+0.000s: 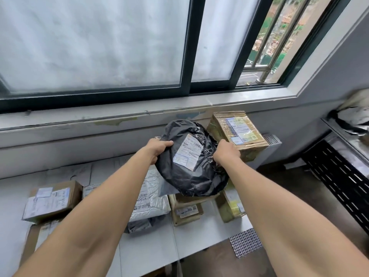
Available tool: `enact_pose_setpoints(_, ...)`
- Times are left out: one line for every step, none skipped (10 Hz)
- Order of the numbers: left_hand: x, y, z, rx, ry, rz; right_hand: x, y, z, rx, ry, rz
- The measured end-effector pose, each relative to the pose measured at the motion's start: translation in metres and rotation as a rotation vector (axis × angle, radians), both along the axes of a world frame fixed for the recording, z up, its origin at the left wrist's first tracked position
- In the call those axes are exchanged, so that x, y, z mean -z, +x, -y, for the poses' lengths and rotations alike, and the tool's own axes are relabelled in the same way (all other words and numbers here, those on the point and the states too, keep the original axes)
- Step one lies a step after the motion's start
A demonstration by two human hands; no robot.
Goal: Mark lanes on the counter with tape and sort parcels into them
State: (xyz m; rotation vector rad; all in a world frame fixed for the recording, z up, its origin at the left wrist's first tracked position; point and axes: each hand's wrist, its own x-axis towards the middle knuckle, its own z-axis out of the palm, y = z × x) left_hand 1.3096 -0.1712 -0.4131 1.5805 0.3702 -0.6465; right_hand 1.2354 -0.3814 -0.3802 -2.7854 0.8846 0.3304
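We find the black bag parcel (191, 168) held clear of the surface (199, 236), above a white mailer (153, 196) and small cartons, with a taped cardboard box (237, 132) just behind it. The left hand (157, 148) grips its left edge, fingers curled over the film. The right hand (226, 151) grips the opposite edge, at the crinkled, taped side.

The wrapping is thin glossy film, creased and slack, and the outline is rounded, so we judge the contents soft and fairly light. The film looks slippery and may tear at the tape if pulled. We advise holding the bulk at both sides rather than the loose film, keeping the label (188, 153) facing up.
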Motion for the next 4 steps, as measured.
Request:
enact_pose_setpoints(0.01,0.004,0.008,-0.019,0.044,0.048,0.009,0.005,0.003,-0.017,-0.031,-0.013)
enact_pose_setpoints(0.014,0.01,0.01,-0.079,0.085,0.123,0.011,0.009,0.002,-0.063,-0.069,0.009)
enact_pose_setpoints(0.021,0.018,0.007,-0.046,0.103,0.139,0.008,0.016,-0.004,-0.14,-0.129,0.02)
enact_pose_setpoints(0.017,0.023,0.006,-0.026,0.268,0.223,0.0,0.026,-0.017,-0.222,-0.204,0.035)
